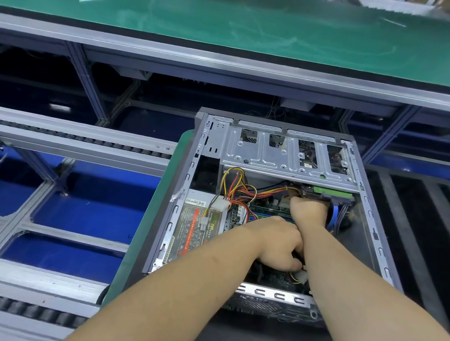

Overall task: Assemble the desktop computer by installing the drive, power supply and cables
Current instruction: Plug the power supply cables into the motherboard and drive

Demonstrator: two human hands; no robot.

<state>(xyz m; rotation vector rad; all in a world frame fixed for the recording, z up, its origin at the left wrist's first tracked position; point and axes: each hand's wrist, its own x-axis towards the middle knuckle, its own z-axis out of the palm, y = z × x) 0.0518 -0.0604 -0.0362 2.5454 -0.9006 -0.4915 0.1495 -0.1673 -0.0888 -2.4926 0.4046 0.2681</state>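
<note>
Computer case (374,224) lies open, both hands inside among cables (243,192).

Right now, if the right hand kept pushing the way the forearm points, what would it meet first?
The right hand points toward the far end of the case, at the drive under the metal bracket. It would likely press into the drive's near edge and its plugs first; it looks almost touching, though depth is unclear.
</note>
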